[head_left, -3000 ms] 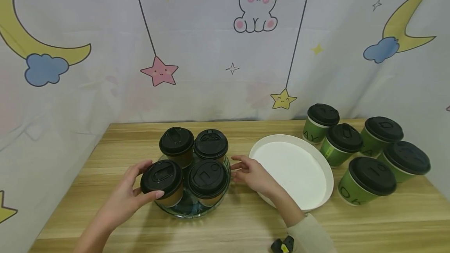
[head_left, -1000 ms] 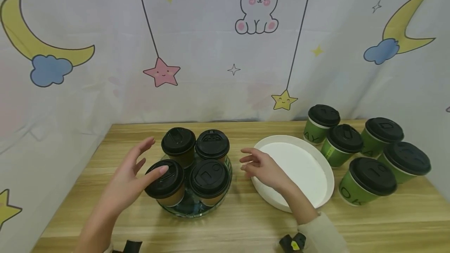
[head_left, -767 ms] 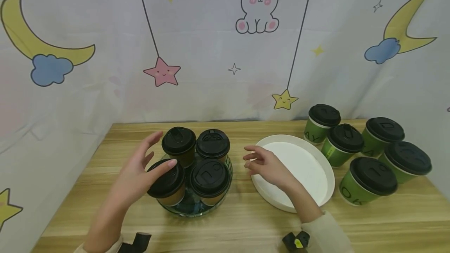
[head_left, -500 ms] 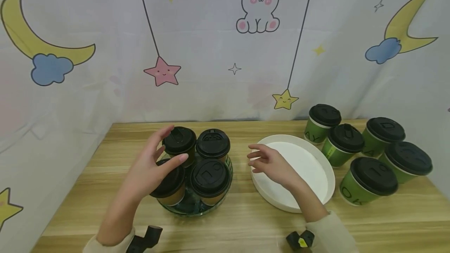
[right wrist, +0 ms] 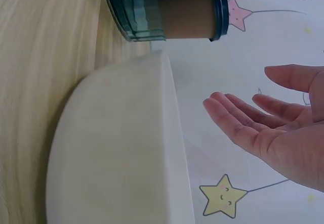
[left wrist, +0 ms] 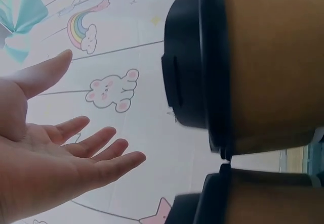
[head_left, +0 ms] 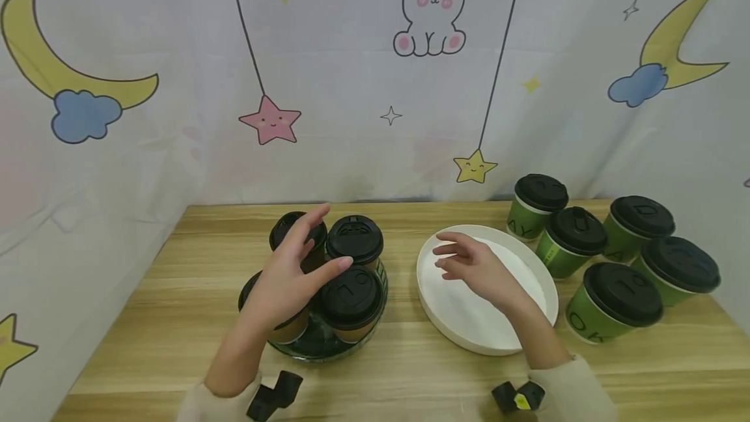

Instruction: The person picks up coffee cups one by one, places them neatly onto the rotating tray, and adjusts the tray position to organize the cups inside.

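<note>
My left hand (head_left: 287, 288) hovers over several brown coffee cups with black lids, its fingers spread and holding nothing. One cup (head_left: 349, 305) at the front right of the group shows near the thumb; the front left cup (head_left: 291, 331) is partly covered by the hand. These cups stand on a round dark glass tray (head_left: 319, 351). In the left wrist view the palm lies apart from a cup's lid (left wrist: 185, 62). My right hand (head_left: 477, 272), loosely bent and holding nothing, is above a round white tray (head_left: 430, 305). The right wrist view shows it above the white rim (right wrist: 164, 107).
Several green paper cups with black lids stand right of the white tray, the nearest green cup (head_left: 592, 314) close to its rim. A printed white curtain (head_left: 351, 168) hangs behind the wooden table (head_left: 410, 383). Black wrist devices (head_left: 275, 396) sit by both sleeves.
My left hand has let go of the front left cup, risen and moved right across the cups. The right hand has gone from beside the glass tray to above the white tray.
</note>
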A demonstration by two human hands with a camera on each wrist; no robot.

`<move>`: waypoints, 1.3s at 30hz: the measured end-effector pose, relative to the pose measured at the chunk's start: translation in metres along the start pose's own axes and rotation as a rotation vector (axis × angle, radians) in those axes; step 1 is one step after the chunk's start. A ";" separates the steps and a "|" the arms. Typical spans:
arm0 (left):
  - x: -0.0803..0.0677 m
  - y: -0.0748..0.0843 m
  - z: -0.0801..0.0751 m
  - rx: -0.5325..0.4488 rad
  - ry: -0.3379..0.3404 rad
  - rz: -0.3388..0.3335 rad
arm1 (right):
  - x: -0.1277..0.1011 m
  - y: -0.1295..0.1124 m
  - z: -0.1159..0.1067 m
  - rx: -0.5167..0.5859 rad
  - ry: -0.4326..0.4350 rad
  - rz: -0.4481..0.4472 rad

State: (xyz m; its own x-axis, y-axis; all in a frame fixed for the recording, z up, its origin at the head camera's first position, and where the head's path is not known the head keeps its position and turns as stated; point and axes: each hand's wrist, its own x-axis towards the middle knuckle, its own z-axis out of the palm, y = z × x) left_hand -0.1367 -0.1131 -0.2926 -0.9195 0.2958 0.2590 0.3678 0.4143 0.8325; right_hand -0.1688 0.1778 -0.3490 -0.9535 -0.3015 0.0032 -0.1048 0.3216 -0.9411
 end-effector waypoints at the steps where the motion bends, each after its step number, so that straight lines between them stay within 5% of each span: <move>1: 0.001 0.001 0.002 -0.002 -0.004 0.002 | -0.001 -0.001 -0.002 -0.001 0.007 -0.002; 22: 0.016 0.014 0.053 -0.075 -0.060 0.081 | -0.017 0.002 -0.037 -0.036 0.092 -0.007; 39: 0.027 0.015 0.107 -0.062 -0.164 0.038 | -0.025 0.006 -0.046 -0.043 0.097 0.004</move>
State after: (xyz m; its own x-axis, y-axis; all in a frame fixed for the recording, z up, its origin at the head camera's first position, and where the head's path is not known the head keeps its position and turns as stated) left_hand -0.1411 -0.0069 -0.3254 -0.8684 0.4484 0.2115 0.3874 0.3476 0.8538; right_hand -0.1589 0.2282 -0.3396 -0.9766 -0.2122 0.0343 -0.1111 0.3614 -0.9258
